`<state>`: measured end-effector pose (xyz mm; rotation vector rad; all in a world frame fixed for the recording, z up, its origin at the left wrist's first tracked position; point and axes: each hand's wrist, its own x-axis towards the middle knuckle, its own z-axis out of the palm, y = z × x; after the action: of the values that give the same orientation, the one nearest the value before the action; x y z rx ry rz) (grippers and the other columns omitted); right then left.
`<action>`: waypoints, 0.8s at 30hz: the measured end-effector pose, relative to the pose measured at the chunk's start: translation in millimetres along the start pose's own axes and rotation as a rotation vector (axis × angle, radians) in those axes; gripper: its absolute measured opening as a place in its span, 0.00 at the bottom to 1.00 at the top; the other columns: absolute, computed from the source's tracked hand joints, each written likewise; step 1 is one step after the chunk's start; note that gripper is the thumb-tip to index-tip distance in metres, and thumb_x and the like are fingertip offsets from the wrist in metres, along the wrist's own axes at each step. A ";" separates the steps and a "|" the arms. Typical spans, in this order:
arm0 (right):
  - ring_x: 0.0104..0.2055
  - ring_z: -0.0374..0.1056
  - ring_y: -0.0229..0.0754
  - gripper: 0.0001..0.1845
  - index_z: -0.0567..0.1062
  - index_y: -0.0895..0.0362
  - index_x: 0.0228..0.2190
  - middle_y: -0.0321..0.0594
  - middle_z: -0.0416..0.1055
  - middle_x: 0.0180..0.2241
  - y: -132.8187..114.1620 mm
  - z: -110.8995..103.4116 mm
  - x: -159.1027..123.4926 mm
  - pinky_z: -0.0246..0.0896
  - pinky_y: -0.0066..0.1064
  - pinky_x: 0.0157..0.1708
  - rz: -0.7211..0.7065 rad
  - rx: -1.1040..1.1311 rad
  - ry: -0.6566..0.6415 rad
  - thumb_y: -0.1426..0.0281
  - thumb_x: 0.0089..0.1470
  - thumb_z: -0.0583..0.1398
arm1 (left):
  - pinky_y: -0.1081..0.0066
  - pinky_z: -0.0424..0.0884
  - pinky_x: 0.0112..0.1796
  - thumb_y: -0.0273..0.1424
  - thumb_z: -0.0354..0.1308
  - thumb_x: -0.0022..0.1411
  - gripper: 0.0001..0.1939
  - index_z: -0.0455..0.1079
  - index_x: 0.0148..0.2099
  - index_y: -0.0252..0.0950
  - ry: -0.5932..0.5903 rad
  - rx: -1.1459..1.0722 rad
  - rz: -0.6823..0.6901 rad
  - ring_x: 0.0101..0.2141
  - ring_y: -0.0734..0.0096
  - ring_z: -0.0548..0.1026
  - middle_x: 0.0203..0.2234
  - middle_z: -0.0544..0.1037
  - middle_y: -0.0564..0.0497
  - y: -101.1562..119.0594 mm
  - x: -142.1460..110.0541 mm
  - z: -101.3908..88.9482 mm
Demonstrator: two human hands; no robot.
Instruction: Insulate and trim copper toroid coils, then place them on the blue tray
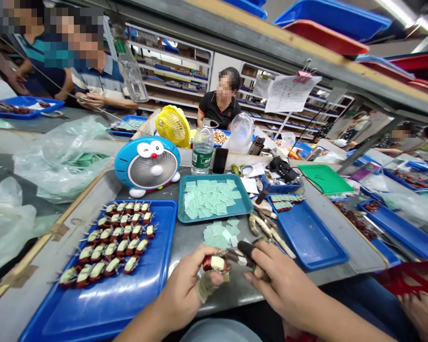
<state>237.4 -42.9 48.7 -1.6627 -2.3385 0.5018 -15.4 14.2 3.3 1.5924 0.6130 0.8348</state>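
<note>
My left hand (189, 287) pinches a small copper-wound coil (214, 262) with a pale core, just above the near table edge; its thumb is wrapped in tape. My right hand (281, 280) is closed on a dark-handled tool (244, 254) whose tip meets the coil. To the left, a blue tray (103, 304) holds several rows of similar wound coils (114, 242). Beyond the hands lies a loose pile of pale green paper squares (221, 232), and a teal tray (244, 204) holds many more.
A blue cat-faced fan (147, 166), a yellow fan (173, 126) and a water bottle (202, 149) stand behind the trays. Another blue tray (308, 237) lies to the right with a few coils. Plastic bags (62, 159) lie left. Other people sit across the bench.
</note>
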 end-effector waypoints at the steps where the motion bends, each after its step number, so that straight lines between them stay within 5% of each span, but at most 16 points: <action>1: 0.42 0.63 0.46 0.05 0.65 0.53 0.38 0.40 0.65 0.42 -1.0 0.9 -0.4 0.62 0.39 0.41 -0.005 0.001 0.004 0.72 0.65 0.59 | 0.70 0.69 0.41 0.47 0.55 0.71 0.19 0.70 0.55 0.41 0.004 0.028 0.015 0.39 0.62 0.77 0.41 0.80 0.47 0.2 0.8 -0.2; 5: 0.40 0.63 0.46 0.07 0.64 0.52 0.37 0.40 0.65 0.40 -4.1 5.1 -1.5 0.60 0.38 0.39 -0.042 -0.059 0.070 0.75 0.62 0.58 | 0.71 0.69 0.40 0.45 0.56 0.71 0.17 0.71 0.54 0.40 0.053 0.108 0.068 0.37 0.63 0.78 0.39 0.80 0.48 1.4 0.3 3.9; 13: 0.38 0.62 0.47 0.08 0.65 0.53 0.37 0.42 0.66 0.38 -18.9 31.5 -10.2 0.58 0.38 0.36 -0.018 -0.136 0.346 0.78 0.59 0.56 | 0.69 0.71 0.36 0.43 0.55 0.71 0.15 0.71 0.52 0.39 0.343 0.014 0.052 0.34 0.61 0.78 0.36 0.81 0.46 -2.6 -4.5 30.5; 19: 0.39 0.65 0.47 0.07 0.66 0.52 0.39 0.39 0.68 0.38 -32.5 23.1 -6.0 0.59 0.38 0.38 0.056 -0.060 0.260 0.75 0.62 0.58 | 0.70 0.73 0.42 0.33 0.64 0.67 0.16 0.69 0.55 0.42 0.395 0.464 0.366 0.39 0.62 0.80 0.41 0.82 0.48 0.4 5.0 15.2; 24: 0.40 0.67 0.47 0.06 0.67 0.52 0.40 0.39 0.69 0.39 -39.0 10.2 -5.2 0.61 0.37 0.38 0.085 -0.099 0.181 0.75 0.63 0.58 | 0.68 0.75 0.44 0.39 0.58 0.70 0.16 0.69 0.56 0.38 0.374 0.652 0.527 0.41 0.61 0.81 0.42 0.82 0.46 -0.2 9.7 5.1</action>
<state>201.5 -60.8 55.1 -1.7759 -2.2025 0.2423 -5.4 18.6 4.6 2.2651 0.7936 1.4469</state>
